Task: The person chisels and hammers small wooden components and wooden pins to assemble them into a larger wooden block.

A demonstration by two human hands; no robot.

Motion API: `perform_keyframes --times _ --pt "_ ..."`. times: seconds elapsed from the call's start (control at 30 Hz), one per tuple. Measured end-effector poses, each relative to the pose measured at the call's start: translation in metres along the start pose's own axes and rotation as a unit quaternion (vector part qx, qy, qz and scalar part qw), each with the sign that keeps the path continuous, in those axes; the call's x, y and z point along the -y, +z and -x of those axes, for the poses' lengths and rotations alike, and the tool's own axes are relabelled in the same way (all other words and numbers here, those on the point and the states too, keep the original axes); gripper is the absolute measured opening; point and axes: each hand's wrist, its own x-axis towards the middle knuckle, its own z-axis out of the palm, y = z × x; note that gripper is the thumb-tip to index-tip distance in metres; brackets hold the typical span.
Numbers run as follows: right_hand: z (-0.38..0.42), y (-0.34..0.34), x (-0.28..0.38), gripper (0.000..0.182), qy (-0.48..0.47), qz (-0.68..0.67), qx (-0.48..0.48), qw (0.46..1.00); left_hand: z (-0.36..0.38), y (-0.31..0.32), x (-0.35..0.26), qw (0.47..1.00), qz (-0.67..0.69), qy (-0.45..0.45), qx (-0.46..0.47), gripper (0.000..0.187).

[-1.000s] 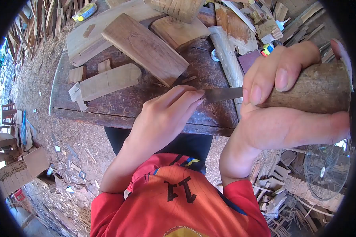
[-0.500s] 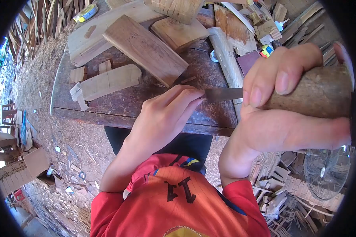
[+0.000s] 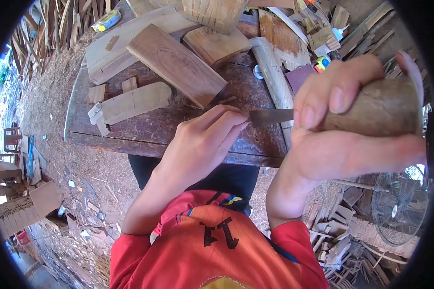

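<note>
My right hand (image 3: 340, 106) is wrapped round the thick, round wooden handle of a chisel (image 3: 272, 117), close to the camera. Its flat, dark metal blade points left. Thumb and fingers of my left hand (image 3: 210, 132) are pinched together right at the blade's end. Whether they grip the blade's tip or some small thing is hidden. Beyond the left hand, a thick wooden board (image 3: 178, 65) lies at a slant on the worn dark wooden table (image 3: 144, 124). A round-ended wood piece (image 3: 137, 102) rests left of it.
Small wood blocks (image 3: 99, 93) and larger planks (image 3: 125, 41) cover the table's far side. A yellow tape measure (image 3: 106, 20) sits at the far left. To the right are a long pale wood piece (image 3: 273, 67) and a standing fan (image 3: 395, 209). Scraps litter the floor (image 3: 96, 178).
The view has shifted slightly, and the table's contents appear a little lower. My right hand and the chisel handle have moved slightly left in view. The left hand keeps its pinch.
</note>
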Motion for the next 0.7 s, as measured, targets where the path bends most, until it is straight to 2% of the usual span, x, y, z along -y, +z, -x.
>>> perform_keyframes --times 0.2,0.33,0.7 --pt "-0.002 -0.002 -0.006 0.096 -0.013 0.012 0.033 0.999 0.000 0.001 0.001 1.000 -0.001 -0.001 0.007 0.014" --pt "0.003 -0.003 -0.006 0.095 -0.023 0.022 0.003 1.000 0.003 0.005 0.002 1.000 -0.006 -0.010 0.004 0.014" --pt "-0.003 -0.004 0.004 0.095 -0.018 -0.039 0.044 0.998 -0.001 0.001 -0.001 1.000 -0.013 0.008 0.006 0.015"
